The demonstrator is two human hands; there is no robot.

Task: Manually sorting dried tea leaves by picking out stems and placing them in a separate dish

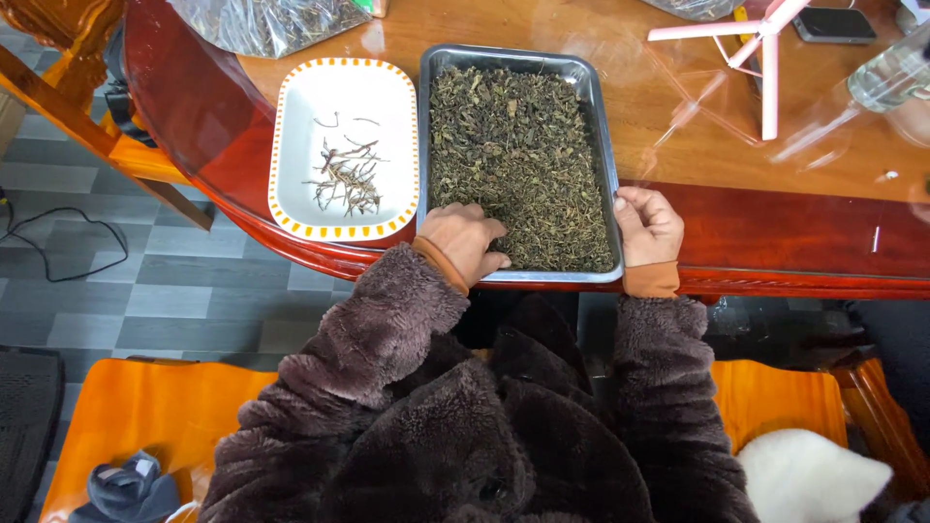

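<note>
Left hand lies palm down in the near left corner of the metal tray, fingers curled loosely into the dried green leaves; cannot tell if anything is pinched under them. Right hand grips the tray's near right rim, thumb on the inner side, fingers folded over the edge, pressed together on the metal. Both wrists come out of dark brown fleece sleeves with tan cuffs.

Leaves fill the tray from just beyond both hands to its far wall, in a loose flat layer. Just left of the left hand, touching the tray's side, sits a white rectangular plate with an orange dotted border; on it a small heap of pale stems. Both vessels stand on a wooden table with a red-brown edge, under a glass sheet. Beyond the left hand, past the plate, a clear bag of dried herbs. Beyond the right hand, well apart, a pink plastic stand and a dark phone. Behind the hands, orange bench under the person; grey tiled floor to the left.
</note>
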